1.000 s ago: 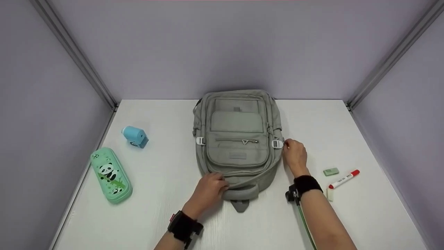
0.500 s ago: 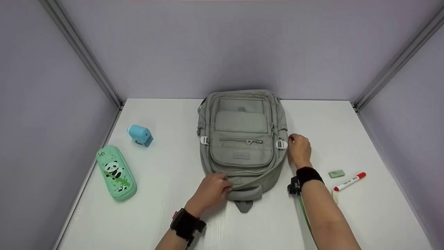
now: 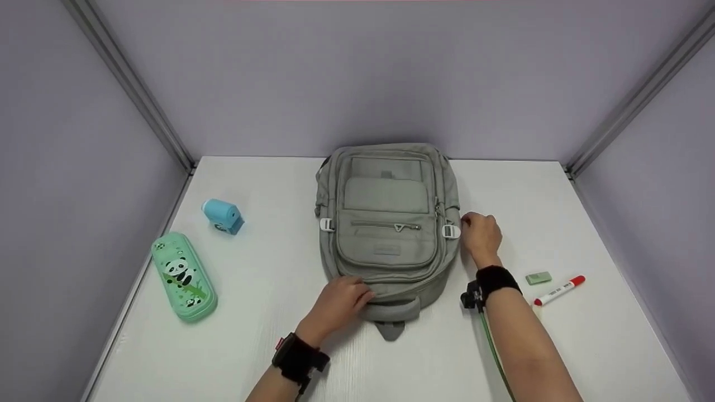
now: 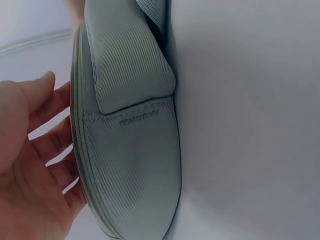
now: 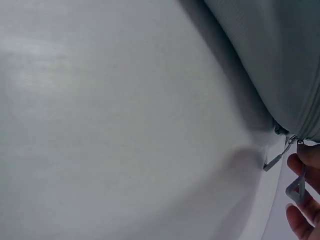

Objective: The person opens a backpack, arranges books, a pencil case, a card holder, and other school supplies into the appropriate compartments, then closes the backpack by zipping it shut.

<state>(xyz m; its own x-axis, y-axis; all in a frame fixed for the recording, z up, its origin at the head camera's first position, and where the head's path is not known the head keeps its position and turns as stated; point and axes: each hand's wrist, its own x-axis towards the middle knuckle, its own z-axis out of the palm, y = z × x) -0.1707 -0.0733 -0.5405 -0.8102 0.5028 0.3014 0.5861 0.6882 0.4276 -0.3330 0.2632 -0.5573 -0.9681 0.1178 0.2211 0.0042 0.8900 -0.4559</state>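
A grey-green backpack lies front side up on the white table, its carry handle toward me. My left hand rests at the near left edge of the bag, beside the handle. In the left wrist view its fingers lie against the zip seam, with the thumb held apart. At the bag's right side, just by the white buckle, is my right hand. Its thumb and finger pinch a zipper pull with a triangular end. A second zipper pull hangs close beside it.
On the left lie a green panda pencil case and a blue pencil sharpener. To the right of my right forearm are a green eraser and a red-and-white marker. Walls enclose the table's back and sides.
The head view has shifted slightly. My right hand has moved a little away along the bag's right side; my left hand keeps its place at the near edge.
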